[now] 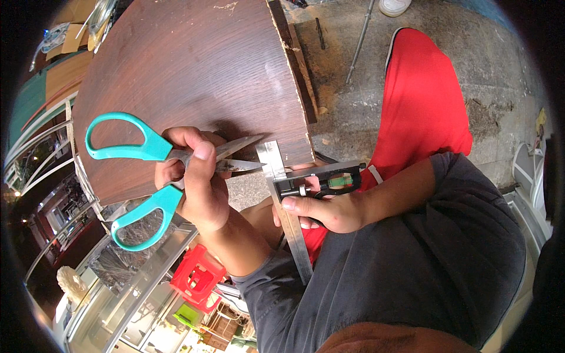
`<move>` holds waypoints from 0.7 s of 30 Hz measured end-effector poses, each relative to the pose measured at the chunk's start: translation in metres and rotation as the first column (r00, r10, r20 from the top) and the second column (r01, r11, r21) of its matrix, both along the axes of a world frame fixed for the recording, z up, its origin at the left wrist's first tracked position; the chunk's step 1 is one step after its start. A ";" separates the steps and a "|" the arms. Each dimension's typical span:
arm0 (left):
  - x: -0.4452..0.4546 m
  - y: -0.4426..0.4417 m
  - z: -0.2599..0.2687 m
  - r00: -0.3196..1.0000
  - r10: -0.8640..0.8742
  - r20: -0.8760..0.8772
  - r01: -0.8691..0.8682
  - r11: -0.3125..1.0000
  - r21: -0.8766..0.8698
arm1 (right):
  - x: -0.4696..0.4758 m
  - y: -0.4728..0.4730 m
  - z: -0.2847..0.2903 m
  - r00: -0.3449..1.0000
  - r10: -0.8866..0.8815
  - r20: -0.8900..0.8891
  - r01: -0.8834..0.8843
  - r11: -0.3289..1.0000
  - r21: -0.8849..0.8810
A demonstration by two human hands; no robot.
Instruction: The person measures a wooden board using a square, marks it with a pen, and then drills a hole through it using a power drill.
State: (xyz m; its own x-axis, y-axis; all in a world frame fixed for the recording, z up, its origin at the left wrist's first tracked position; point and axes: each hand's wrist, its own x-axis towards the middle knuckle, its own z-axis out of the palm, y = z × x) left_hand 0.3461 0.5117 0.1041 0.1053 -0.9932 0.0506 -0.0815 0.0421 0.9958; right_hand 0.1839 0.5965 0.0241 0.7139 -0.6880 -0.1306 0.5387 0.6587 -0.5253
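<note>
My left hand (196, 176) grips a pair of scissors (128, 156) with turquoise handles around the shanks and pivot. The blades are parted; one tip lies over or just above the end of a steel rule, and contact cannot be told. My right hand (335, 212) holds a combination square (324, 178) by its black head, which has a green spirit level vial. Its rule (293, 234) runs from the corner of a dark wood-grain board (198, 79) back towards my body. The board's cut edge is rough and chipped.
Beyond the board, a metal rod (362, 42) and a dark drill bit or bar (320, 33) lie on the dusty concrete floor. A red plastic stool (198, 273) stands at lower left beside a glass-topped case (128, 304). White metal racks line the left side.
</note>
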 end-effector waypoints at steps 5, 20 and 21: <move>-0.005 0.000 0.001 0.999 0.012 0.038 -0.011 1.000 -0.008 | 0.000 -0.001 0.003 1.000 -0.025 0.006 0.025 1.000 0.009; 0.003 -0.004 -0.005 1.000 -0.006 0.026 0.007 0.999 -0.033 | -0.003 -0.002 0.000 1.000 0.016 -0.023 -0.017 1.000 -0.022; 0.000 -0.003 -0.004 1.000 0.008 0.007 -0.008 1.000 -0.028 | -0.003 -0.002 -0.001 1.000 0.019 -0.023 -0.019 0.999 -0.026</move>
